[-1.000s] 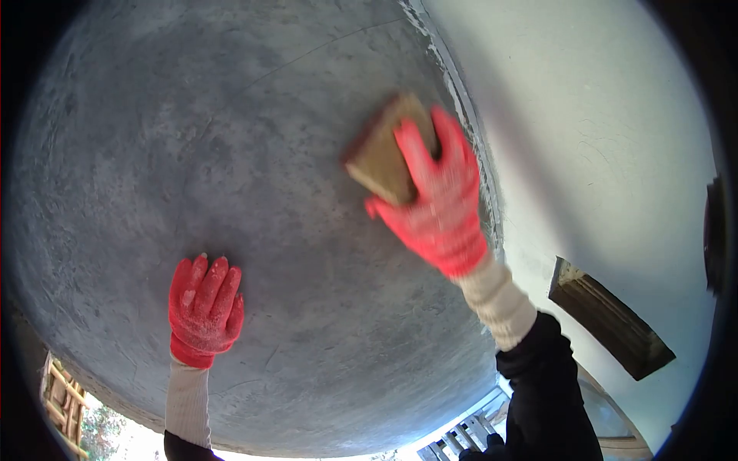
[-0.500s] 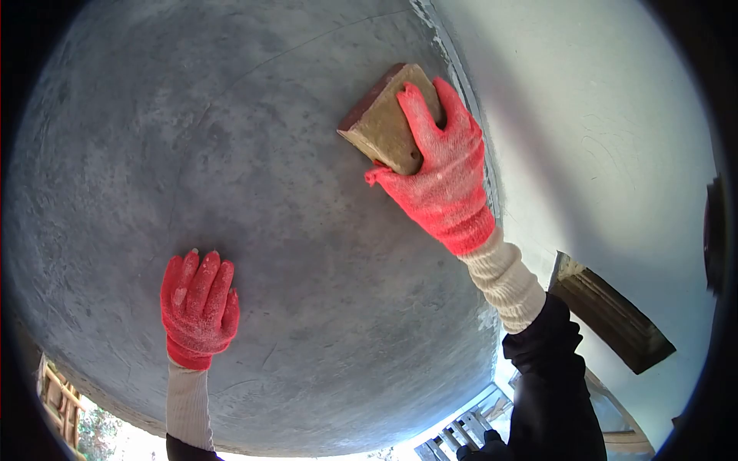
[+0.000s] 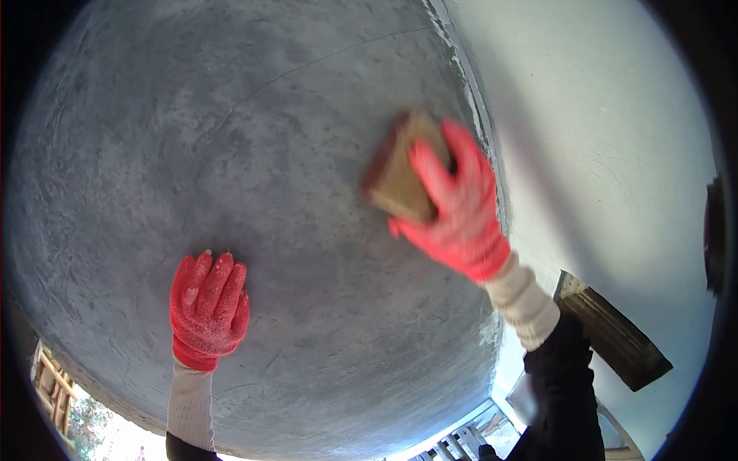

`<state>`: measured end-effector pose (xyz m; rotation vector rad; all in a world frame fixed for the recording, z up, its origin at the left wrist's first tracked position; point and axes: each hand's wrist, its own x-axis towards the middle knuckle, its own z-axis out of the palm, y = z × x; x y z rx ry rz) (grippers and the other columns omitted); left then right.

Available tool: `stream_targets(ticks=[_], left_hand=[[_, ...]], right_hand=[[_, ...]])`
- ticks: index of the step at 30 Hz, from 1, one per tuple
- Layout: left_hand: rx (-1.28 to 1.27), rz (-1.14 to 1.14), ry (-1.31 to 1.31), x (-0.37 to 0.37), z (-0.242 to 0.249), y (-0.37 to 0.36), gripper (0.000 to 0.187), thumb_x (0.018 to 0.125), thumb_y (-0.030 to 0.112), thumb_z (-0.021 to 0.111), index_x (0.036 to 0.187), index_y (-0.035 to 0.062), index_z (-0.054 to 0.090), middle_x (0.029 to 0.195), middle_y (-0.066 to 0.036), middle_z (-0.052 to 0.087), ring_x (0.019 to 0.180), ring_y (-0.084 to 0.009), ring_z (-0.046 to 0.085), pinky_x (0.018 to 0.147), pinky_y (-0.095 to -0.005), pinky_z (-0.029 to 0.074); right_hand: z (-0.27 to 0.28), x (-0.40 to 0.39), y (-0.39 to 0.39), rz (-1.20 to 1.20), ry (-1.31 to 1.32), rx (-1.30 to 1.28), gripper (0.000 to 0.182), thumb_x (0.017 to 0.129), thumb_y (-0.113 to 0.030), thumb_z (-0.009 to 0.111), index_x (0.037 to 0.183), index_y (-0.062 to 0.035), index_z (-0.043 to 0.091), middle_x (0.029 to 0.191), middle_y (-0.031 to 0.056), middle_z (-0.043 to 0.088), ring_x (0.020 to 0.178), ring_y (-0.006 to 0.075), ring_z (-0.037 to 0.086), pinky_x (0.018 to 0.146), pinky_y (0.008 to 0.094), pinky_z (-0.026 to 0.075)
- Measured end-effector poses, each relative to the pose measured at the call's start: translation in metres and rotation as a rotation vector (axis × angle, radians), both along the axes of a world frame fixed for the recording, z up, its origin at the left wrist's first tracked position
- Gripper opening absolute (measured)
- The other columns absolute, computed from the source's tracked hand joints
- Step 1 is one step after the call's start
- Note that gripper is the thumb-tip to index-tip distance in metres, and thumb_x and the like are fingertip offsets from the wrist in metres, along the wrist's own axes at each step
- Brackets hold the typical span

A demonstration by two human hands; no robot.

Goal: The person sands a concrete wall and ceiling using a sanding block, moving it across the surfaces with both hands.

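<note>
A grey, plastered-looking surface [image 3: 300, 253] with a thin curved crack line fills most of the view. My right hand [image 3: 461, 203], in a red-coated glove, grips a sanding block [image 3: 403, 173] with a tan back and dark reddish edge. The block lies against the grey surface near its right border and is blurred by motion. Lower left, my left hand [image 3: 207, 307] rests flat on the same surface in a matching dusty red glove. Its fingers point up and nothing is held in it.
A pale wall [image 3: 607, 131] meets the grey surface along a rough whitish seam [image 3: 469, 81]. On the right, a dark grooved piece [image 3: 615, 330] stands out near my forearm. Light slats [image 3: 457, 444] appear at the bottom, and bamboo-like poles [image 3: 52, 392] at lower left.
My right hand and the sanding block have moved down and slightly right along the surface. The left hand keeps its place on the surface; the view has shifted a little.
</note>
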<state>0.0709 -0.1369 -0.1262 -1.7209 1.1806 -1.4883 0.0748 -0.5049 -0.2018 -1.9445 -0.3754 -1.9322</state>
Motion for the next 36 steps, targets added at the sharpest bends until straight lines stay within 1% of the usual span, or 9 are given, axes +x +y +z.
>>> stream_targets(ticks=[4,10,17,20,24,26,28,31,36], left_hand=[[-0.011,-0.013,-0.006,0.001,-0.001,0.002,0.038,0.083,0.014,0.063,0.119,0.0033,0.067,0.133,-0.013,0.060,0.128,-0.0372,0.052,0.106,-0.0551,0.045],[-0.054,-0.039,-0.028,-0.001,-0.001,-0.002,0.039,0.080,0.014,0.068,0.118,0.0076,0.070,0.131,-0.009,0.062,0.126,-0.0328,0.054,0.103,-0.0526,0.048],[-0.056,-0.036,-0.032,-0.001,-0.001,-0.001,0.039,0.080,0.015,0.068,0.118,0.0082,0.070,0.131,-0.008,0.062,0.128,-0.0320,0.053,0.103,-0.0521,0.048],[-0.049,-0.049,-0.017,-0.001,-0.002,0.000,0.038,0.082,0.014,0.066,0.120,0.0053,0.067,0.131,-0.012,0.060,0.126,-0.0358,0.054,0.104,-0.0547,0.046],[-0.060,-0.058,-0.033,-0.001,-0.003,0.001,0.038,0.082,0.013,0.065,0.119,0.0055,0.067,0.131,-0.012,0.061,0.126,-0.0354,0.054,0.104,-0.0546,0.046],[-0.076,-0.061,-0.043,-0.001,-0.001,0.000,0.038,0.082,0.013,0.065,0.119,0.0055,0.067,0.131,-0.012,0.061,0.125,-0.0353,0.054,0.104,-0.0545,0.046],[-0.069,-0.078,-0.040,-0.001,-0.002,-0.001,0.038,0.082,0.013,0.065,0.119,0.0055,0.067,0.131,-0.012,0.061,0.124,-0.0351,0.055,0.104,-0.0540,0.046],[-0.092,-0.081,-0.004,-0.002,0.000,-0.003,0.038,0.082,0.013,0.064,0.119,0.0056,0.067,0.131,-0.011,0.061,0.125,-0.0349,0.055,0.103,-0.0534,0.047],[-0.090,-0.090,-0.016,-0.001,-0.001,-0.004,0.038,0.080,0.014,0.067,0.117,0.0067,0.069,0.129,-0.010,0.062,0.126,-0.0328,0.054,0.102,-0.0514,0.048]], right_hand=[[0.021,0.004,-0.005,-0.016,-0.001,0.098,0.098,0.053,-0.033,0.095,0.138,-0.0144,0.050,0.146,0.0272,0.042,0.126,0.0486,0.049,0.103,0.0540,0.044],[-0.233,0.012,-0.003,0.091,-0.015,-0.129,0.082,0.053,-0.046,0.095,0.121,-0.0210,0.056,0.139,0.0273,0.045,0.130,0.0559,0.044,0.098,0.0615,0.045],[0.066,0.004,-0.004,0.001,-0.058,-0.009,0.080,0.062,-0.038,0.090,0.129,-0.0139,0.056,0.141,0.0266,0.046,0.124,0.0487,0.050,0.100,0.0547,0.045],[0.135,0.018,-0.022,0.013,-0.138,0.053,0.081,0.063,-0.035,0.090,0.133,-0.0125,0.055,0.140,0.0260,0.048,0.121,0.0466,0.053,0.098,0.0529,0.048],[0.068,0.003,-0.003,-0.088,-0.085,0.105,0.082,0.063,-0.036,0.090,0.133,-0.0112,0.055,0.140,0.0266,0.048,0.121,0.0467,0.053,0.097,0.0530,0.049],[-0.042,0.002,-0.002,-0.028,0.111,-0.015,0.081,0.056,-0.043,0.091,0.124,-0.0117,0.059,0.140,0.0313,0.045,0.123,0.0543,0.049,0.101,0.0607,0.045],[-0.171,0.000,-0.009,0.037,0.190,-0.264,0.071,0.048,-0.045,0.094,0.105,-0.0178,0.060,0.137,0.0255,0.045,0.126,0.0566,0.047,0.098,0.0635,0.046],[-0.179,-0.006,-0.013,0.103,0.200,-0.361,0.072,0.047,-0.044,0.095,0.106,-0.0199,0.062,0.136,0.0233,0.045,0.127,0.0557,0.046,0.099,0.0617,0.045],[0.041,0.001,0.000,-0.062,-0.028,0.009,0.083,0.061,-0.039,0.090,0.132,-0.0128,0.054,0.139,0.0289,0.046,0.122,0.0499,0.051,0.098,0.0544,0.046]])
